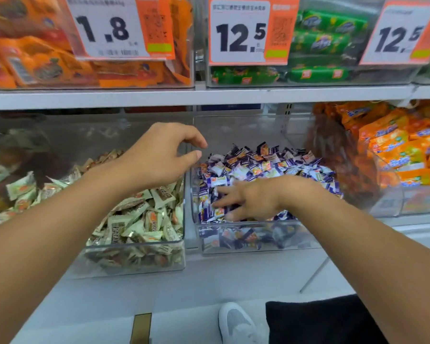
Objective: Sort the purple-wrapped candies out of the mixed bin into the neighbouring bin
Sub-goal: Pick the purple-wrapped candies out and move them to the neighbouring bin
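Two clear plastic bins stand side by side on the lower shelf. The left bin (134,247) holds cream and brown wrapped candies (144,214). The right bin (253,249) is heaped with purple-wrapped candies (258,165). My left hand (159,155) hovers above the wall between the two bins, fingers loosely curled, thumb and forefinger apart, nothing visible in it. My right hand (248,199) lies on the purple candies at the front of the right bin, fingers spread and pointing left.
A bin of orange packets (402,150) stands to the right. The upper shelf (209,96) carries bins of orange and green snacks with price tags 1.8 (104,28) and 12.5 (241,33). A white shoe (238,324) shows on the floor below.
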`<state>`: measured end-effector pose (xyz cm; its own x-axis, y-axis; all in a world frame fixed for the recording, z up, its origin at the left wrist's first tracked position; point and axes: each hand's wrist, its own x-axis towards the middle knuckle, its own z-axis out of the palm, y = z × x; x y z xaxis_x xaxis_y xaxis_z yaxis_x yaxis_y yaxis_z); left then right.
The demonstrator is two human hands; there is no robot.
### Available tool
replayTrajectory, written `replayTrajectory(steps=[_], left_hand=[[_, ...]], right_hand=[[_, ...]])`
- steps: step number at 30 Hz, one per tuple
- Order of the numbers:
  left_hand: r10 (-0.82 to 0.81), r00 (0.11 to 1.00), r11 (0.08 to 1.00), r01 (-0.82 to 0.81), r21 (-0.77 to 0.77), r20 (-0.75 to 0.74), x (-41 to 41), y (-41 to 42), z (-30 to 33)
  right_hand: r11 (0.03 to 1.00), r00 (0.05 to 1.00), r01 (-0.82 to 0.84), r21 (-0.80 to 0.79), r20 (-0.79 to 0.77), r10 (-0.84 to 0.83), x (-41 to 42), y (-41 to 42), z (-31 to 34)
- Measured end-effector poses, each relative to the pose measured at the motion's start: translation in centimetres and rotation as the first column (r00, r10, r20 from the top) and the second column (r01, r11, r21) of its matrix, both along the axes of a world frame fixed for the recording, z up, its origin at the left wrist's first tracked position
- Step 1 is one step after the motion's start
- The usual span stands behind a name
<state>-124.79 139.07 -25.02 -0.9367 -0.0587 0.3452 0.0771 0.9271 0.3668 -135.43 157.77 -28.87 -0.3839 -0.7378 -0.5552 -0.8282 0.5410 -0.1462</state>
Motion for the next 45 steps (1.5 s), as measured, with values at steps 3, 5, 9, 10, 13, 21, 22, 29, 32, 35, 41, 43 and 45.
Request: replayTrajectory(steps=[3, 5, 9, 10, 13, 21, 22, 29, 32, 35, 41, 43, 45], left_hand=[[0.047, 0.999, 0.998, -0.046, 0.035, -0.016, 2.5, -1.8, -0.2], [0.093, 0.995, 0.994, -0.095, 0.056, 0.029, 4.8, -3.8, -0.1], [0.297, 0.934, 0.952, -0.304, 0.007, 0.201, 9.8, -10.1, -0.3], [0.348, 0.902, 0.935, -0.353, -0.026, 0.257, 10.9, -11.7, -0.5], [0.384, 0.836, 0.918, -0.39, -0.069, 0.392, 13.0, -14.6, -1.1], [0.296, 0.744, 0.951, -0.288, -0.111, 0.6, 15.1, -17.7, -3.8], [0.288, 0.729, 0.951, -0.293, -0.097, 0.621, 15.4, -17.8, -3.6], [0.402, 0.8, 0.902, -0.431, -0.04, 0.446, 16.1, -18.0, -2.1], [0.476, 0.748, 0.863, -0.497, -0.084, 0.462, 16.1, -17.8, -1.9], [0.467, 0.699, 0.867, -0.483, -0.124, 0.541, 16.1, -17.5, -2.1], [0.329, 0.602, 0.908, -0.413, -0.07, 0.727, 16.6, -16.5, -1.6], [0.307, 0.541, 0.927, -0.356, -0.118, 0.783, 17.2, -16.4, -1.2], [0.291, 0.529, 0.939, -0.319, -0.131, 0.797, 18.0, -16.3, -0.6]], right_hand=[[0.979, 0.973, 0.063, 0.196, -0.231, -0.017, -1.3, 0.0, 0.0], [0.981, 0.97, 0.178, 0.073, -0.179, -0.163, -1.4, 0.5, 0.9], [0.961, 0.928, 0.197, -0.195, -0.278, -0.247, 0.5, -0.6, 4.7], [0.944, 0.897, 0.114, -0.31, -0.376, -0.232, 1.6, -1.5, 6.0], [0.712, 0.93, -0.155, -0.685, -0.345, -0.129, 6.6, -5.5, 7.8], [0.838, 0.887, -0.456, -0.299, -0.075, 0.455, 12.6, -19.8, 1.5], [0.859, 0.893, -0.448, -0.248, -0.078, 0.443, 12.4, -20.2, 1.5], [0.799, 0.923, -0.383, -0.464, -0.231, 0.309, 12.9, -24.2, 2.8], [0.906, 0.951, -0.301, -0.297, -0.166, 0.261, 13.0, -28.1, 1.6], [0.985, 0.984, -0.144, -0.1, -0.118, 0.132, 12.0, -31.1, 0.3], [0.984, 0.939, 0.177, 0.008, 0.299, -0.172, 11.8, -32.5, 1.5], [0.978, 0.924, 0.201, 0.048, 0.323, -0.206, 12.7, -33.0, 1.4], [0.976, 0.917, 0.205, 0.067, 0.336, -0.216, 13.4, -33.6, 1.1]])
